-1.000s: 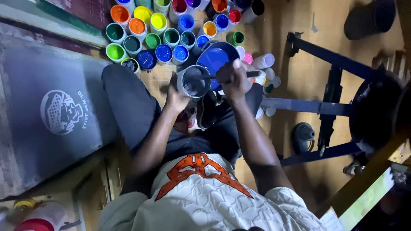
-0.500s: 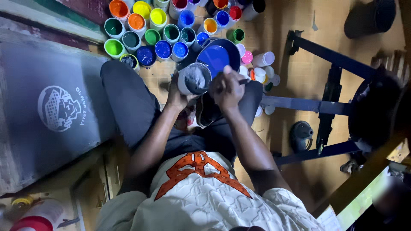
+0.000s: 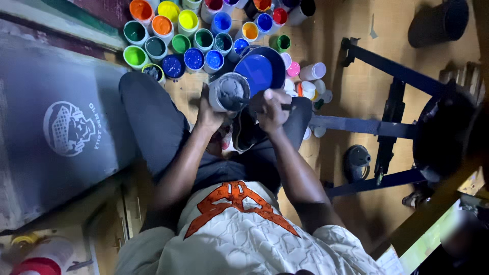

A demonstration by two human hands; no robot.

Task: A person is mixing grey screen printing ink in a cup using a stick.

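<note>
My left hand (image 3: pixel 210 115) grips a small round tub of grey paint (image 3: pixel 229 91) from its side and holds it tilted above my lap. My right hand (image 3: pixel 272 110) is closed around a thin dark stick (image 3: pixel 288 107) whose tip reaches into the grey paint. Both hands are close together over my dark trousers. Just beyond the tub stands a wide bowl of blue paint (image 3: pixel 260 69).
Several open paint tubs (image 3: pixel 173 38) in orange, yellow, green and blue crowd the wooden floor ahead. A grey printing screen with a round white design (image 3: pixel 69 127) lies at my left. A black metal stand (image 3: pixel 389 127) and a black bucket (image 3: pixel 438 23) are at the right.
My right hand has shifted slightly toward me with the stick, which moves in the grey paint. My left hand keeps its hold on the tub.
</note>
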